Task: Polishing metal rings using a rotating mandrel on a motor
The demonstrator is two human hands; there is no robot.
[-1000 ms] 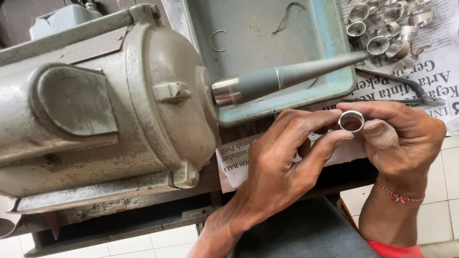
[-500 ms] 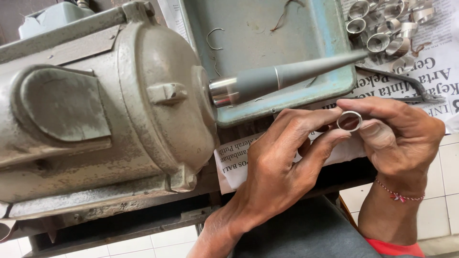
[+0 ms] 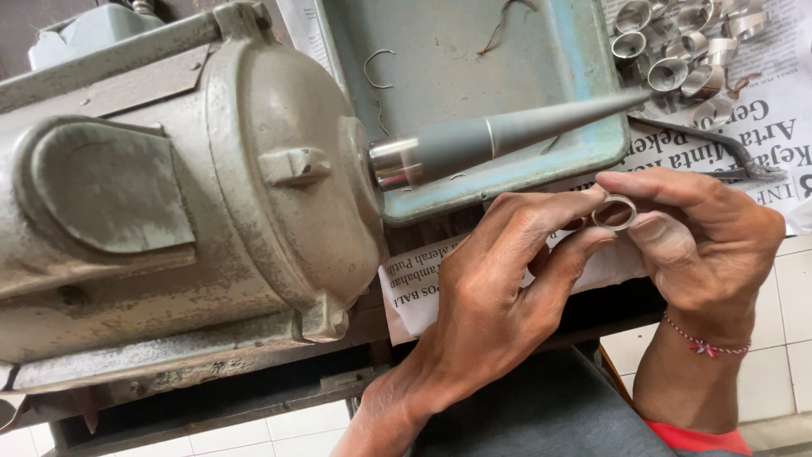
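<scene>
Both the left hand (image 3: 491, 305) and the right hand (image 3: 702, 237) are still pinching the small silver metal ring (image 3: 614, 212), barely shifted, below the grey tapered spindle (image 3: 507, 135) of the motor.

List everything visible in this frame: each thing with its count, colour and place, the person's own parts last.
motor: one, worn grey metal, fills the left half
tapered spindle: one, grey with a shiny collar, sticks out of the motor to the right, over the tray
tray: one, scuffed blue-green metal, top centre, a few wire scraps in it
pile of rings: many, silver, top right on the newspaper; exact count unclear
newspaper: sheets, white with black print, under the tray and rings
dark metal tool: one, lying on the newspaper at right
ring: one, silver, pinched between both hands
bracelet: one, red thread, on the right wrist
left hand: fingertips on the ring
right hand: thumb and forefinger around the ring
</scene>
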